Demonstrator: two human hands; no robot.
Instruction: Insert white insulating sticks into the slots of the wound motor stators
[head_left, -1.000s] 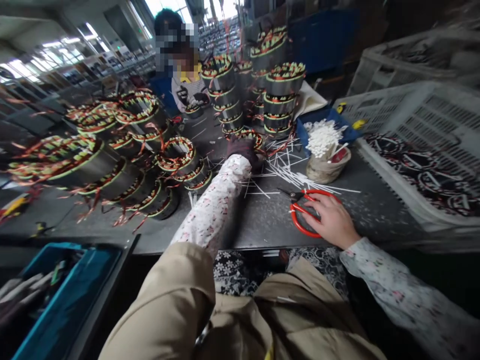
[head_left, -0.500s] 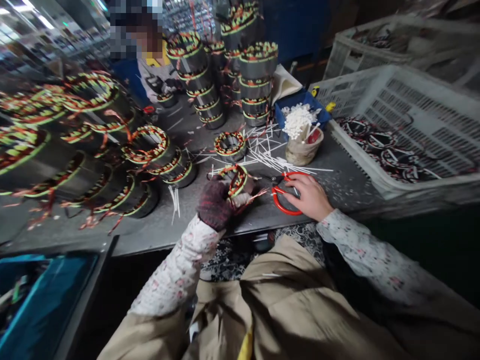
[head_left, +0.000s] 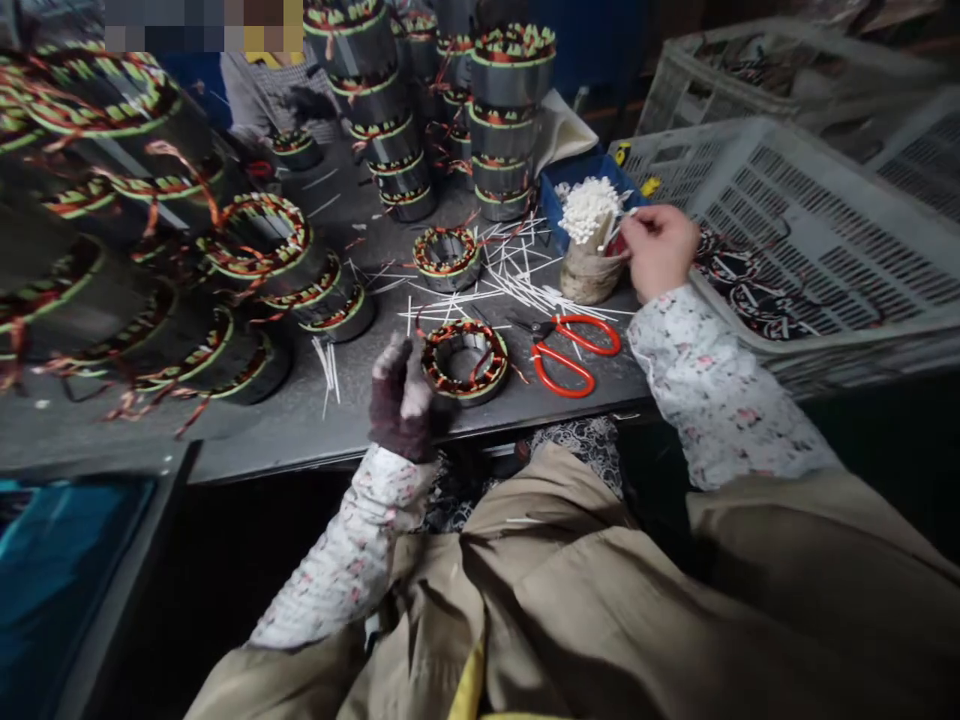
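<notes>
Wire-wound ring (head_left: 466,386) of dark steel, lying flat near the grey table's (head_left: 292,430) near edge: apparently wound all round, but with an orange wire end (head_left: 519,374) loose at right; impossible to judge the remainder. Orange-black in the coils, yellow-green at the rim. Just left, maroon-gloved left hand (head_left: 403,400), with fingers open. Farther, at right, bare right hand (head_left: 664,250), with fingers bunched by thin white sticks (head_left: 589,207) in a beige cup (head_left: 589,282); whether gripping one, cannot tell.

Blur softens the gloved left grip (head_left: 401,398); whether the right grip (head_left: 664,250) pinches anything is too small to tell. The left edge cuts off stacked wound cores (head_left: 34,235) and a teal bin (head_left: 45,600); the top edge crops the co-worker (head_left: 251,98).
</notes>
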